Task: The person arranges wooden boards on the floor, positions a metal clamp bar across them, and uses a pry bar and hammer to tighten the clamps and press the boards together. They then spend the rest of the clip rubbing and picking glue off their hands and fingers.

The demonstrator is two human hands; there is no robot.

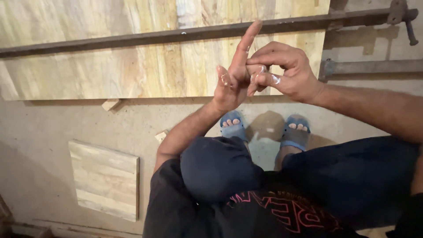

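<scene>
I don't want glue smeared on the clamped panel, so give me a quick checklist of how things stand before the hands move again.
1. Left hand free of tools: ok.
2. Right hand free of tools: ok, its fingers pinch the left hand's fingers.
3. Fingers clean: not ok, shiny whitish film on them.
4. Hands off the large wooden panel: ok, raised above it.
5. Bar clamp lying across the panel: ok; tightness cannot tell.
6. Small wooden panel out of the way: ok.

Right hand (pixel 288 72) covering left hand's (pixel 233 81) curled fingers; contact there not showing. Panel (pixel 132 48) running off top and left edges. Clamp bar (pixel 176 34) leaving left edge. Knees hiding part of sandals (pixel 264 128). Right forearm cutting off at right edge.
</scene>
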